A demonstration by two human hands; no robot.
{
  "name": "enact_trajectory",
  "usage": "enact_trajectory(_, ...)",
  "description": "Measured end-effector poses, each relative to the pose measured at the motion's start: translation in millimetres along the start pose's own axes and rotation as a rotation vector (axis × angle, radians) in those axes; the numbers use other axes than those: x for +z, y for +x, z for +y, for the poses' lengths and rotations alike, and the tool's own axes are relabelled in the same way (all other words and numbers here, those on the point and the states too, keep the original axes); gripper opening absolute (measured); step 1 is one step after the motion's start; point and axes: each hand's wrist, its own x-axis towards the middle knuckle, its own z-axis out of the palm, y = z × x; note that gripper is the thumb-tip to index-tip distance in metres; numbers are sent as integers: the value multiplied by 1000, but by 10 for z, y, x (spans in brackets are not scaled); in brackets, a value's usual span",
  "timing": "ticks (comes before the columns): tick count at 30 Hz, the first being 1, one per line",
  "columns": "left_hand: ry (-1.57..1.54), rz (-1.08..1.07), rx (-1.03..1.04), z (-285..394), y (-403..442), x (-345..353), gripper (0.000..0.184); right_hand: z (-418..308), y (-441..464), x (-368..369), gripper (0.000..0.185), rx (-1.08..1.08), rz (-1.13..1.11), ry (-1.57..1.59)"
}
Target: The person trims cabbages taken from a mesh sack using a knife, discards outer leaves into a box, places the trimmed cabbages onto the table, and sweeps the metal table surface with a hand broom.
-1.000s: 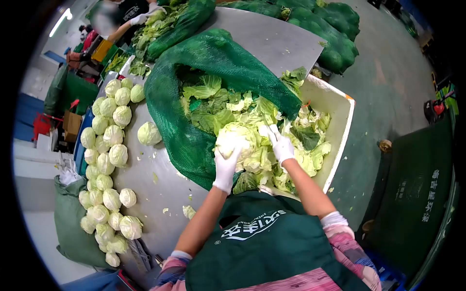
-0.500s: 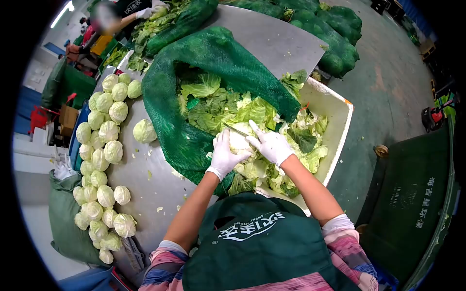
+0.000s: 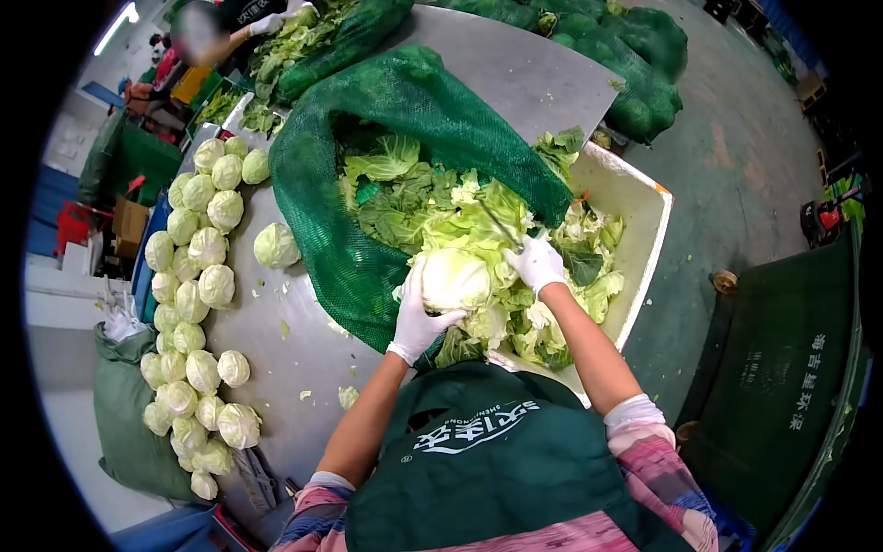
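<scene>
A pale trimmed cabbage rests in my white-gloved left hand, whose fingers and thumb curve round its left and lower side. To the right of it, my right hand, also gloved, grips a knife with the blade pointing up and left, apart from the cabbage. Below and around both hands lie loose cabbage leaves. They spill from the mouth of a green mesh bag and into a white foam box on the right.
Several trimmed cabbages line the left edge of the metal table, with a single cabbage nearer the bag. Full mesh bags stand at the far side. Another person's gloved hand works at the back left. A green bin stands right.
My right hand has moved right with the knife, away from the cabbage. The cabbage now shows a broad pale face, and my left hand still holds it.
</scene>
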Motion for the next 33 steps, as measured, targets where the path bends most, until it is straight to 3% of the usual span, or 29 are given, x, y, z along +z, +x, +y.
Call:
enact_trajectory(2,-69,-20,-60,-20,-27,-90,104,250,-19,355,44,150,217,71)
enact_trajectory(4,-525,-38,-311,-79,-101,-130,98,386,-79,552,45,197,229,118)
enact_trajectory(5,-312,16,-316,-110,-151,-143,96,445,-147,633,47,250,243,166)
enact_trajectory(6,-309,11,-307,-136,-161,-122,96,515,-243,705,49,257,231,154)
enact_trajectory(8,-698,57,-595,-97,-157,-49,98,909,-278,1174,53,216,319,203)
enact_trajectory(9,-744,124,-679,111,-68,-44,93,943,-327,1151,53,218,314,202)
enact_trajectory(10,-790,195,-762,330,81,-26,89,953,-393,1080,56,265,194,317)
enact_trajectory(12,-588,281,-642,47,296,281,84,794,-494,760,60,306,82,431)
enact_trajectory(13,-397,277,-628,19,371,337,91,581,-580,494,60,252,244,393)
enact_trajectory(14,-398,271,-625,155,404,327,91,409,-648,274,62,204,404,356)
enact_trajectory(15,-194,191,-467,402,428,276,96,329,-650,118,72,151,333,319)
enact_trajectory(17,164,71,-213,548,442,350,114,127,-703,-94,66,-97,341,246)
enact_trajectory(18,243,22,-134,553,409,418,112,34,-711,-184,66,-193,295,196)
enact_trajectory(21,313,10,-70,583,441,480,106,-35,-619,-175,66,-311,62,-19)
enact_trajectory(28,287,53,-16,411,449,439,101,-195,-556,-119,60,-320,93,-140)
enact_trajectory(31,280,-43,-122,439,462,430,107,-147,-482,-58,62,-328,149,-145)
enact_trajectory(33,270,1,-37,446,379,454,107,-86,-362,-108,52,-127,184,98)
